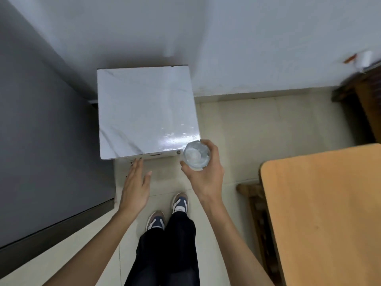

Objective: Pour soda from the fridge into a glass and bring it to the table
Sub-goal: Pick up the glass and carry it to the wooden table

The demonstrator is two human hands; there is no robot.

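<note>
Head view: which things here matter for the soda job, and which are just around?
Job:
- glass, gripped by right hand
- left hand, open, empty
- wooden table
- white marble-top cabinet

Around:
- dark grey panel
- wooden bench
- shoes

No legible text, label or number anywhere.

Bare forearms, no sleeves; dark-painted nails on left hand [136,180]; black trousers [171,250]; sneakers [180,203] in grey, navy and white.
</note>
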